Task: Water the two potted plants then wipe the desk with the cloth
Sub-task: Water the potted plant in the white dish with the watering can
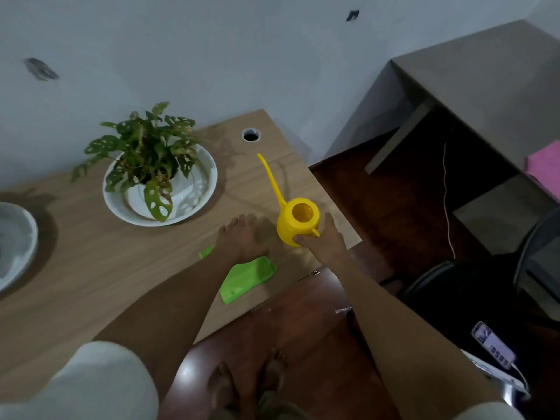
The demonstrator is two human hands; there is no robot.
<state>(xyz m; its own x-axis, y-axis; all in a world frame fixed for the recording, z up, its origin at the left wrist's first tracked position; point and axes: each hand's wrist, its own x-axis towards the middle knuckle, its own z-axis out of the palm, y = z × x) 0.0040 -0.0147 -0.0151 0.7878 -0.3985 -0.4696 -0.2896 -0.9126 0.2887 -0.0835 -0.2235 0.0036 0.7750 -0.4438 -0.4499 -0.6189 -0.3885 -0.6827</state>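
Note:
A yellow watering can [295, 221] with a long thin spout stands near the right end of the wooden desk [91, 268]. My right hand [322, 241] is closed around its handle. My left hand [242, 237] lies flat, fingers spread, on the desk, partly over a bright green cloth [245, 280] near the front edge. A leafy green plant [145, 153] in a white pot stands in a wide white dish [203, 189] at the back. At the left edge only the rim of a second white dish [15, 244] shows; its plant is out of view.
A round cable hole [251, 135] sits at the desk's back right corner. A second grey desk [472, 95] stands to the right, with a dark chair [472, 286] and a phone [494, 344] on a cable below it. My bare feet [248, 386] stand on the dark red floor.

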